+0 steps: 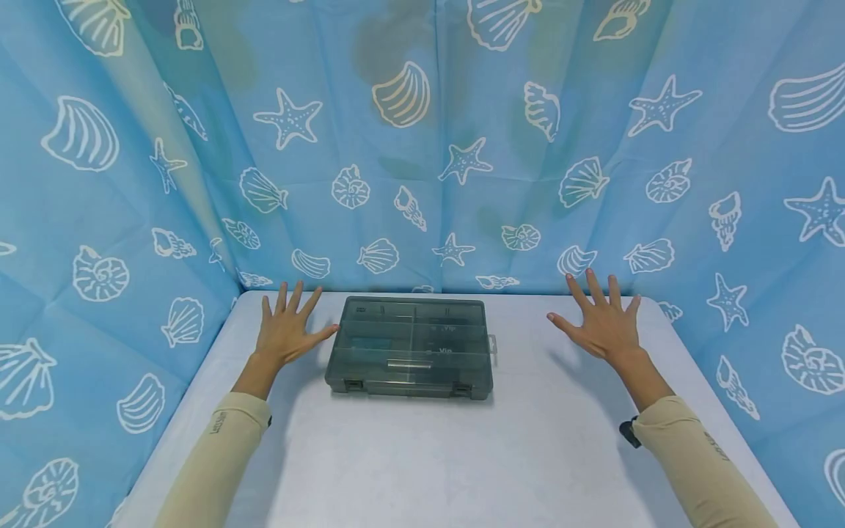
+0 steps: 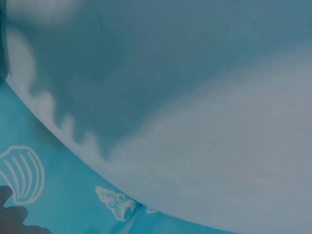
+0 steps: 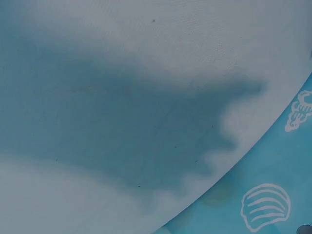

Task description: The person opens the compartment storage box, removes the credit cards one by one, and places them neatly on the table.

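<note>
A dark, see-through plastic organizer box (image 1: 409, 347) with inner dividers lies flat on the white table, its lid down and two latches along the near side. Just left of it my left hand (image 1: 285, 331) hovers with fingers spread, the thumb tip close to the box's left edge; whether it touches cannot be told. Farther off on the right, my right hand (image 1: 604, 328) is spread too and holds nothing. Fingertips of the left hand (image 2: 17, 217) show dark in a corner of the left wrist view. In the right wrist view, mostly the hand's shadow on the table appears.
The white table (image 1: 409, 469) ends at a blue curtain (image 1: 396, 176) printed with white shells and starfish, which surrounds the back and both sides. A pale hanging tab (image 1: 493, 345) sticks out from the box's right side. A dark wrist strap (image 1: 630, 433) sits at the right cuff.
</note>
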Action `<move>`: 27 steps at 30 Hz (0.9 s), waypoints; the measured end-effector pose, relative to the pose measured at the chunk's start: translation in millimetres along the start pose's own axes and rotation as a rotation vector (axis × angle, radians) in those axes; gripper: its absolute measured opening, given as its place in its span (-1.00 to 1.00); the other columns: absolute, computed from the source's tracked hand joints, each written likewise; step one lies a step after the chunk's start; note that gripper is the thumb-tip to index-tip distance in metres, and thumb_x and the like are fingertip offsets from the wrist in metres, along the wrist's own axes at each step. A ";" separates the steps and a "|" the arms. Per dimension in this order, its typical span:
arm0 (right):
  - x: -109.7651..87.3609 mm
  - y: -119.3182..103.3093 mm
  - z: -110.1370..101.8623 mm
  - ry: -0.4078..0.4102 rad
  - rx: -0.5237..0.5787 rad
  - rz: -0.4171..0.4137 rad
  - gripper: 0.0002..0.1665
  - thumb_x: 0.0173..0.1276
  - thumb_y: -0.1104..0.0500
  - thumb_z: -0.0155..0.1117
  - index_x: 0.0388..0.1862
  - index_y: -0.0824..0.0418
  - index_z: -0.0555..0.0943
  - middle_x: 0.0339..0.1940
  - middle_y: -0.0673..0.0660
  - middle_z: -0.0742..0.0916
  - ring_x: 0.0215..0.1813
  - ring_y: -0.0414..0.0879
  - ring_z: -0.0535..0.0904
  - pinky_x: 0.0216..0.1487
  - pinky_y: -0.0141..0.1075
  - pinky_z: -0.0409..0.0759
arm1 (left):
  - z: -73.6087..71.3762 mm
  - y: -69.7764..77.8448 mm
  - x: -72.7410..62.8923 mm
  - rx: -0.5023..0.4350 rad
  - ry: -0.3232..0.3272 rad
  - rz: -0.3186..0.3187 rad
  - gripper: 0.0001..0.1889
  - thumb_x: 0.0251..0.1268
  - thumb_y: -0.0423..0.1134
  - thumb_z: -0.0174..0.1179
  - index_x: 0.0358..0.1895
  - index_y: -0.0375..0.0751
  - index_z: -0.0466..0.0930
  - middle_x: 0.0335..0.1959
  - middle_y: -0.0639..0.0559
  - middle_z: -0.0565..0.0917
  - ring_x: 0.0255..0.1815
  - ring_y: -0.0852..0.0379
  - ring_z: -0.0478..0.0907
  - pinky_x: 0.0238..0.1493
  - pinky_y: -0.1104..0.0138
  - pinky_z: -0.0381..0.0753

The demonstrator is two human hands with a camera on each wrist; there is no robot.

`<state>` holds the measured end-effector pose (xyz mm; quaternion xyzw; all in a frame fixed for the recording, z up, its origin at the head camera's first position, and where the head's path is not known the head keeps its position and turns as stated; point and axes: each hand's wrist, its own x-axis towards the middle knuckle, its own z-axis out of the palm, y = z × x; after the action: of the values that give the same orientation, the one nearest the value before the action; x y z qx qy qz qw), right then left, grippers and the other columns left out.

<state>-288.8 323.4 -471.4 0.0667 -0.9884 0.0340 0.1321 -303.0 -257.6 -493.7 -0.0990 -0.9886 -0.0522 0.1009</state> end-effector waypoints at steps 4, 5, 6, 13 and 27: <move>-2.9 -8.9 -2.1 0.023 0.120 0.017 0.01 0.34 -0.44 -0.02 0.56 0.10 0.08 0.54 0.34 0.14 0.49 0.43 -0.04 0.25 0.50 -0.11 | -2.2 5.0 -0.4 -0.100 -0.007 -0.038 -0.16 0.32 0.38 -0.06 0.47 -0.17 0.21 0.44 -0.31 0.21 0.44 -0.33 0.12 0.33 -0.25 0.10; -4.8 -13.7 -3.7 0.030 0.188 0.024 -0.05 0.38 -0.38 0.01 0.54 0.15 0.14 0.49 0.36 0.24 0.45 0.41 0.10 0.25 0.45 0.04 | -3.0 7.4 -0.3 -0.151 -0.019 -0.055 -0.22 0.37 0.31 -0.05 0.41 -0.24 0.28 0.37 -0.32 0.31 0.36 -0.32 0.26 0.26 -0.21 0.24; -6.9 -19.7 -5.7 0.034 0.267 0.029 -0.12 0.42 -0.32 0.02 0.50 0.20 0.21 0.42 0.37 0.36 0.39 0.39 0.24 0.22 0.40 0.18 | -3.7 9.9 -0.4 -0.205 -0.037 -0.079 -0.29 0.40 0.25 -0.05 0.35 -0.29 0.35 0.28 -0.32 0.41 0.25 -0.30 0.39 0.17 -0.16 0.38; -26.1 -75.1 -18.2 -0.038 0.716 -0.012 -0.60 0.50 -0.06 0.12 0.02 0.22 0.62 -0.24 0.11 0.75 -0.25 -0.02 0.68 -0.24 -0.16 0.64 | -6.4 24.5 -3.8 -0.606 -0.291 -0.269 -0.43 0.51 0.10 -0.06 0.09 -0.45 0.49 -0.20 -0.22 0.64 -0.42 0.04 0.64 -0.33 0.18 0.64; -78.1 -145.0 13.1 -0.621 1.267 -0.018 -0.55 0.49 0.04 0.16 -0.08 0.47 0.61 -0.28 0.37 0.72 -0.34 0.08 0.70 -0.29 -0.13 0.69 | 1.9 37.1 -7.0 -1.021 -0.493 -0.489 -0.22 0.35 0.10 0.19 0.26 -0.62 0.26 0.18 -0.35 0.40 0.18 -0.20 0.43 0.12 0.07 0.53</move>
<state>-197.0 188.6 -497.6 0.1455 -0.7696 0.5814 -0.2203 -289.0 -222.5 -494.0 0.0856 -0.8270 -0.5161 -0.2056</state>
